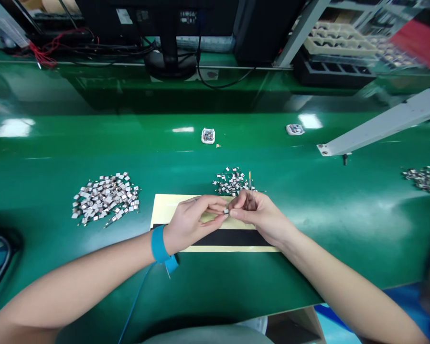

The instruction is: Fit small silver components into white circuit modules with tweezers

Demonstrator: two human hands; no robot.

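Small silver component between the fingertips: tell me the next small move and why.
Probably lower the small silver component straight down onto the pale yellow sheet: the left hand and right hand pinch it directly above that sheet, while the loose pile of silver components lies farther off.

An electronics assembly workshop is indicated: a long green anti-static workbench [215, 134] is spread with heaps of small metal components [105, 198], a blue grounding wrist strap [159, 244] is worn, and stacked parts trays [338, 45] are kept behind.
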